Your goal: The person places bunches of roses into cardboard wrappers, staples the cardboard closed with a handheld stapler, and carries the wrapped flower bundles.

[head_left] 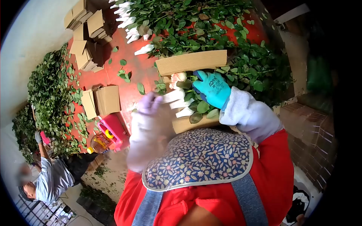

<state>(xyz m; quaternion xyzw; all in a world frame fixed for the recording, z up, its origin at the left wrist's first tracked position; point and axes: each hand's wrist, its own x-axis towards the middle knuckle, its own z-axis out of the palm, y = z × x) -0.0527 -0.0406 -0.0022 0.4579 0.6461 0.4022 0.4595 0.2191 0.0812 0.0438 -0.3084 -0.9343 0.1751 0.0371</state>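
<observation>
My right hand (pixel 213 88), in a teal glove with dark fingertips, is closed round the green base or stem of a pale pink rose (pixel 178 80). My left hand (pixel 149 103), in a purple glove, is smeared by motion just left of several white netted rose heads (pixel 175 96); its fingers do not show clearly. These netted heads lie side by side with leaves around them. Beyond my right hand stands a strip of corrugated cardboard (pixel 192 62), and more corrugated cardboard (pixel 196 123) lies close to my apron.
Leafy rose stems (pixel 196 26) pile up at the back of the red table (pixel 126 88). Folded cardboard stacks (pixel 101 101) stand on the left, near a pink container (pixel 113 130) and a bottle (pixel 100 142). At far left, a person (pixel 56 177) works beside more foliage (pixel 51 98).
</observation>
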